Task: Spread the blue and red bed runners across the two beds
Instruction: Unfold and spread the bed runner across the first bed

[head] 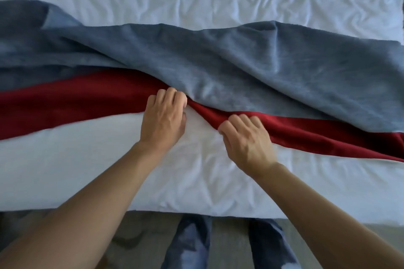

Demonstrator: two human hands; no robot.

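**Both hands on the red runner's near hem, band running edge to edge**

The red runner lies as a long band across the white bed, its long axis going from the bed's left edge to its right edge, crosswise to the person's reach. The blue runner lies just beyond it on the far side, overlapping the red one's far border and rumpled into a ridge toward the right.

The left hand sits where the red band narrows, fingers curled and bunching cloth at the seam where blue meets red; whether it pinches red, blue or both I cannot tell. The right hand is just beside it to the right, fingers curled over the red runner's near hem and gripping it.

The red band is wide at the left and pinched thin between the hands, so the slack lies straight ahead of the fingers, under the blue. The coming move likely draws the hem toward the bed's near edge, square to the long axis. Both hands are about equally near; the right holds the hem more plainly
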